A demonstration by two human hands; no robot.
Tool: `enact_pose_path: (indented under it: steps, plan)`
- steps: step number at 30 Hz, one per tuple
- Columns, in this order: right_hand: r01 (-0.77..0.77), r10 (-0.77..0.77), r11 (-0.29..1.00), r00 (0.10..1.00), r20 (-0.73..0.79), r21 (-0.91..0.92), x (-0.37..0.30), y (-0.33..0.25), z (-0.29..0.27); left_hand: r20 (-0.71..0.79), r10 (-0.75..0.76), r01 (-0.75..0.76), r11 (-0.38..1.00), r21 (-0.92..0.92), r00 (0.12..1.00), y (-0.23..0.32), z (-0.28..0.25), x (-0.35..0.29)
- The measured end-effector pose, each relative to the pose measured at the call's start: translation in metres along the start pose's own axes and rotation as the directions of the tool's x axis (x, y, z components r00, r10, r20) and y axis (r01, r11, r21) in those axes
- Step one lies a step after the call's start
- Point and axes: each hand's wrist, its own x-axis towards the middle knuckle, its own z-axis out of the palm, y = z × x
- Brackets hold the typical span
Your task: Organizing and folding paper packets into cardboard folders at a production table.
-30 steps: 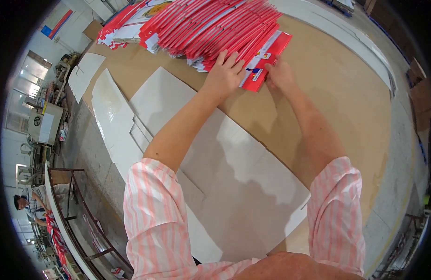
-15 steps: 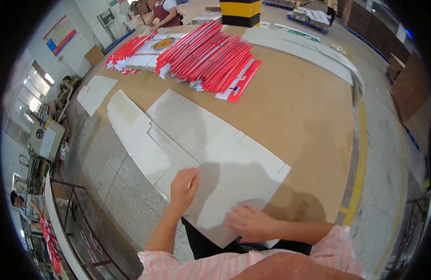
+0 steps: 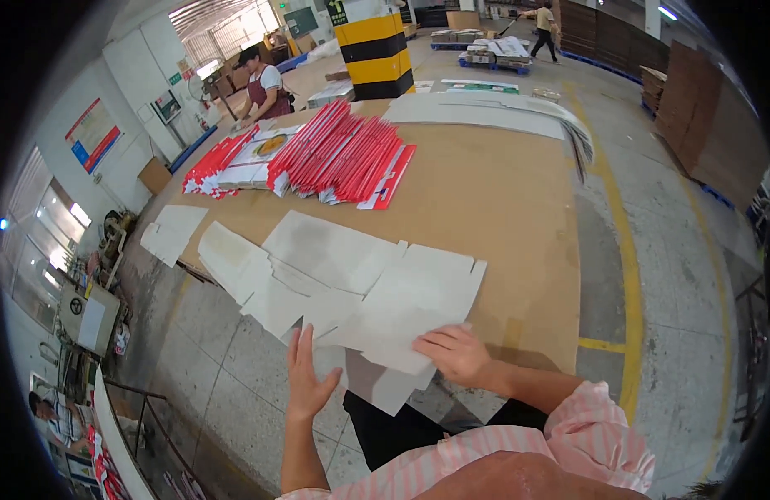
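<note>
A flat white cardboard blank point(image 3: 401, 308), with slots and flaps cut in it, lies over the near edge of the brown-topped table. My right hand point(image 3: 457, 354) grips its near right edge, fingers on top; the thumb is mostly hidden. My left hand point(image 3: 308, 379) is open beside the blank's near left edge, thumb apart from the fingers, holding nothing. Under the near edge another white cardboard piece point(image 3: 385, 385) sticks out toward me. More white card point(image 3: 235, 258) stretches to the left, past the table's edge.
Red and white folded cartons point(image 3: 339, 158) lie in a fanned pile on the brown table point(image 3: 518, 200). White sheets point(image 3: 476, 115) lie along its far edge, near a yellow and black pillar point(image 3: 372, 54). A co-worker in an apron point(image 3: 266, 92) stands at the far left.
My right hand has gone from lying on the sheet to gripping its edge, which is now raised. My left hand has opened and moved off toward me. The view has tilted up.
</note>
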Motion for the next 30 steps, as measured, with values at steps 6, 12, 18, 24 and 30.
enact_pose_path:
  steps: [6,12,18,24,30]
  plan:
    - [-0.112,0.098,0.984,0.990,-0.102,-0.138,-0.078,0.007,-0.098,0.415,0.129,-0.284,0.898,0.337,0.901,-0.020,0.062,0.005]
    - [-0.405,0.375,0.903,0.907,-0.193,-0.147,-0.185,0.030,-0.139,0.675,0.301,-0.376,0.926,-0.037,0.674,0.020,0.125,0.043]
    - [-0.445,0.452,0.831,0.890,-0.063,-0.333,-0.222,0.039,-0.150,0.809,0.040,-0.242,0.962,0.128,0.586,0.067,0.190,0.063]
    - [-0.822,0.820,0.567,0.569,-0.059,-0.053,-0.188,0.060,-0.154,0.367,0.606,-0.424,0.776,-0.468,0.705,0.087,0.229,0.019]
    - [-0.577,0.582,0.367,0.754,-0.304,-0.730,-0.163,0.073,-0.101,0.121,0.128,-0.096,0.967,-0.236,0.984,0.139,0.266,-0.011]
